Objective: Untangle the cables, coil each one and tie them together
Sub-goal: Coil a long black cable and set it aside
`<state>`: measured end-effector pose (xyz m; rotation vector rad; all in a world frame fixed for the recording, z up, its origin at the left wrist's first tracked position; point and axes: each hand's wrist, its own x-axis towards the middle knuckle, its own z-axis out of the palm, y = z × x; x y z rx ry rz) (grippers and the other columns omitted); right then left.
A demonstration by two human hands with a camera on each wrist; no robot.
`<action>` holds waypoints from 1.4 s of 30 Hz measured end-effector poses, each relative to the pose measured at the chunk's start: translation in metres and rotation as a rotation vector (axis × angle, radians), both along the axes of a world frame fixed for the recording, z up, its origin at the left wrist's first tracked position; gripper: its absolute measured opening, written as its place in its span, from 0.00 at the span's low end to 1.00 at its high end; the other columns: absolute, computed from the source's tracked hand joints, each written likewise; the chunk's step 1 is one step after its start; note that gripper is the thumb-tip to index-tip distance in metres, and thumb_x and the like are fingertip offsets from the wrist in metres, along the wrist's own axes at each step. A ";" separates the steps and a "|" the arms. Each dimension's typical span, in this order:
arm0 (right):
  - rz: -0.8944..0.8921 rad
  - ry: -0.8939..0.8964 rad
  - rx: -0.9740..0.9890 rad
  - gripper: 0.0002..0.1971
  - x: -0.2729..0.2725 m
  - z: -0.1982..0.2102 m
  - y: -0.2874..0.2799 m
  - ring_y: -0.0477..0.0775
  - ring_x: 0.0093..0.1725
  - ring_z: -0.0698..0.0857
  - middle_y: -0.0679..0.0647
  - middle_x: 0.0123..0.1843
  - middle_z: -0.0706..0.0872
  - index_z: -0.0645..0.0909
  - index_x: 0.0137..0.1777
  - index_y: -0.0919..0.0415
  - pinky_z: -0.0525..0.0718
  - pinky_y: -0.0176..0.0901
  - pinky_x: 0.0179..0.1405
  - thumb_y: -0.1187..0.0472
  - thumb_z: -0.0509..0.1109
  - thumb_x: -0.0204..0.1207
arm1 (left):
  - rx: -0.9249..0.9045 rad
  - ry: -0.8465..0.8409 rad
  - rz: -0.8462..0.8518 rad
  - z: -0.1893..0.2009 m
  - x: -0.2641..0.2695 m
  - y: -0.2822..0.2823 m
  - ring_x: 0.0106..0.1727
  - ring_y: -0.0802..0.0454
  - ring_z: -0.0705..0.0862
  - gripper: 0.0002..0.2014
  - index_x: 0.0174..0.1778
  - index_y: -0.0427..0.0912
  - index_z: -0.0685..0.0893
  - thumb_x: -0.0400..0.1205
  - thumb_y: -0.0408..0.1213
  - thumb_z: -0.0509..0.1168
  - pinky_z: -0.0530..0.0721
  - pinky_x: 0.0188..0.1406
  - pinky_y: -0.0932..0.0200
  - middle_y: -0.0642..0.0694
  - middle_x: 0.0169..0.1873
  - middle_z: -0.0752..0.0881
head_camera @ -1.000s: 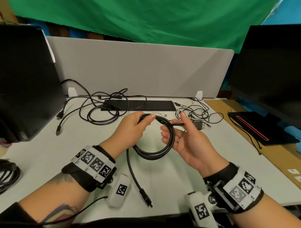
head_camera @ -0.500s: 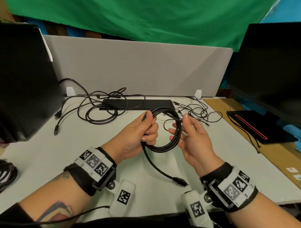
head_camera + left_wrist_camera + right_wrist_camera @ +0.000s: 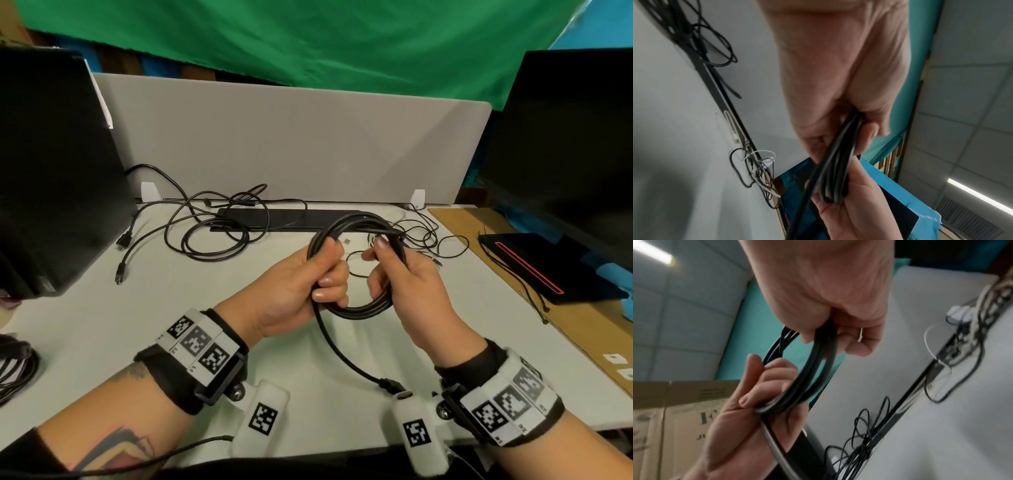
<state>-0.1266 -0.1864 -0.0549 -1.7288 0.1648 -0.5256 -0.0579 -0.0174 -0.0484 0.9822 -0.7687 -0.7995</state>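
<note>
Since a second ago, the black cable coil (image 3: 356,263) has been tipped from flat toward upright and another loop taken in; the loose tail (image 3: 346,346) is shorter, plug (image 3: 390,384) now near the right wrist. Coiling is judged nearly done. Left hand (image 3: 294,287) is curled round the coil's left side, right hand (image 3: 407,284) round its right, above the desk (image 3: 102,325). Thick, several loops. Tangles lie behind, untouched.

Grey divider (image 3: 291,144) backs the pale desk (image 3: 85,308), green cloth (image 3: 308,37) hanging above.
</note>
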 end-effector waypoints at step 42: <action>0.143 -0.056 -0.556 0.18 -0.011 -0.009 0.016 0.49 0.30 0.77 0.54 0.30 0.82 0.90 0.40 0.49 0.76 0.43 0.32 0.34 0.74 0.73 | 0.241 -0.225 1.036 -0.009 0.031 0.007 0.49 0.59 0.83 0.26 0.79 0.50 0.68 0.86 0.49 0.67 0.82 0.36 0.69 0.56 0.53 0.84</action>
